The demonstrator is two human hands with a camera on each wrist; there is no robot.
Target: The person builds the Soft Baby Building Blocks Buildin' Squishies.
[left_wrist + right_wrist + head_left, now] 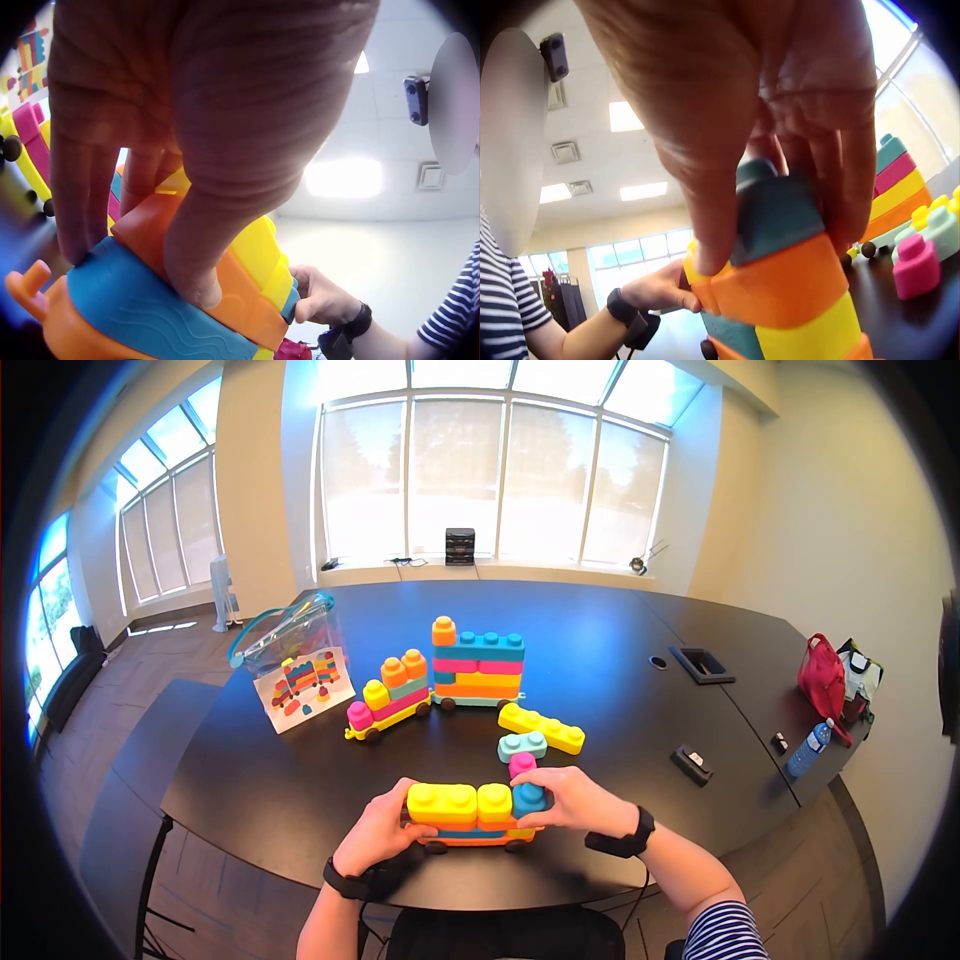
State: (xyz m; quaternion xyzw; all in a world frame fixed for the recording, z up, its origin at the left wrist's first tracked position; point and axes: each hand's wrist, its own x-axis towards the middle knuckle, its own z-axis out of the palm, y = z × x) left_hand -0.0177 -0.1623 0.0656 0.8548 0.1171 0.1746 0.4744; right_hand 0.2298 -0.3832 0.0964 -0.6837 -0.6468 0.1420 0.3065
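Note:
A toy wagon built of blocks stands at the near side of the table, its orange base (60, 326) on wheels. On it are a wavy-patterned blue block (150, 300), an orange layer (780, 285) and yellow blocks (442, 800) on top. My left hand (382, 828) grips the wagon's left end, thumb on the orange layer and fingers round the far side. With my right hand (575, 800) I pinch a small blue block (530, 798) at the top right end, next to the yellow ones. It sits on the orange layer. Just behind it lies a pink block (522, 763).
Beyond are a light teal block (522, 746), a long yellow block (541, 728), a small wagon (390, 712) and a taller wagon (478, 670). A clear bag (290, 640) with a picture card (305, 690) stands left. A water bottle (810, 748) and red bag (822, 675) are right.

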